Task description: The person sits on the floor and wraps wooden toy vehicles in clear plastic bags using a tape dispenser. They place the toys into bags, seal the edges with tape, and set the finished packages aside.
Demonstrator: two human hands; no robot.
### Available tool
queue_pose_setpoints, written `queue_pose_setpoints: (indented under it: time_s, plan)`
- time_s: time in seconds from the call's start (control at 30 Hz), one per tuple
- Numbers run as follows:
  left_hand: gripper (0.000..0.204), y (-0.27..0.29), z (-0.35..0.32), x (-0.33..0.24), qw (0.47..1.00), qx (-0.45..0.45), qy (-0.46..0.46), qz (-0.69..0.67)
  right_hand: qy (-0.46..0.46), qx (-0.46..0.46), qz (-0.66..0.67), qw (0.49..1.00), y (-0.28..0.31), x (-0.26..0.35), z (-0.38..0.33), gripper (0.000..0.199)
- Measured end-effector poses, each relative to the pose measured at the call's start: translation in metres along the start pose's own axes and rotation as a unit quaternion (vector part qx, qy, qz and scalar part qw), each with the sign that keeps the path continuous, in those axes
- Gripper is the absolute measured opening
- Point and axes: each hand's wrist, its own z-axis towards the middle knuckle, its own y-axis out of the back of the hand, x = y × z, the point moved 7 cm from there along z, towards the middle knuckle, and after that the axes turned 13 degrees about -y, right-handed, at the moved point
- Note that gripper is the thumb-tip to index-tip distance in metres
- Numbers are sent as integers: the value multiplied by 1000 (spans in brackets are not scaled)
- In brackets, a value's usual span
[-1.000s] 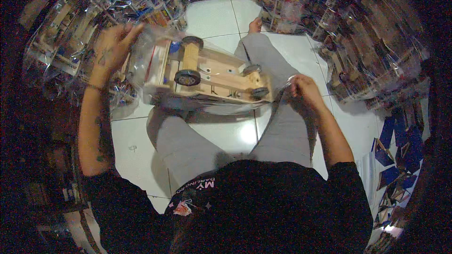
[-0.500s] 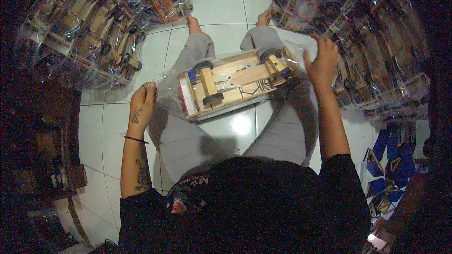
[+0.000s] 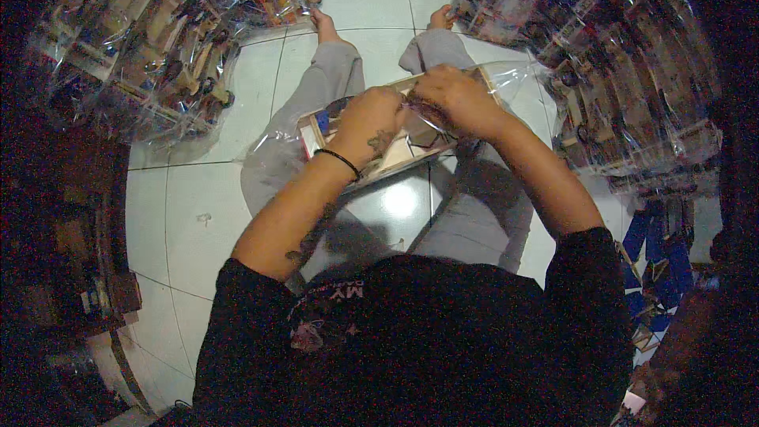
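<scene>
Across my lap lies a wooden toy vehicle (image 3: 393, 160), its underside facing up, inside clear plastic wrapping (image 3: 518, 79). My left hand (image 3: 368, 120) and my right hand (image 3: 460, 103) meet over the middle of the toy, knuckles up. Both have their fingers closed, pinching the gathered plastic between them. The fingertips themselves are hidden from above. My hands cover most of the wheels and axle blocks. Loose plastic spreads past both ends of the toy, over my left thigh and beyond my right wrist.
Stacks of plastic-wrapped wooden toys (image 3: 158, 55) stand at the far left, with more wrapped toys (image 3: 632, 87) on the right. Blue pieces with pale edges (image 3: 660, 253) lie on the white tiled floor (image 3: 190, 229) at the right. Dark furniture lines the left side.
Both hands have come inward from either side of the toy to its middle. They were apart before, the right one with fingers spread; now they are closed on the plastic.
</scene>
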Motion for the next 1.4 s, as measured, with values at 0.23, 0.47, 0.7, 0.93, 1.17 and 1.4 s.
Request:
queue_pose_setpoints:
  time_s: [0.23, 0.47, 0.7, 0.93, 1.17, 1.4]
  plan:
    - [23, -13, -1, -4, 990, -80, -19, 118, -165, 116, 49, 978, -45, -32, 24, 32]
    - [16, -34, 19, 12, 970, 92, -29, 222, -139, -244, -66, 958, 35, -42, -36, 28]
    - [20, -35, 22, 27, 983, 121, -9, 138, -827, 12, 142, 544, -108, -165, -397, 69]
    - [35, -32, 15, 19, 988, 85, 1, 130, -681, -190, 506, 495, -252, -270, -482, 56]
    - [29, -34, 6, 15, 991, 51, 21, 120, -623, -384, 666, 146, -120, -184, -391, 30]
    - [20, -29, 6, 13, 994, 36, 24, 100, -187, -364, -92, 908, 132, -44, -85, 54]
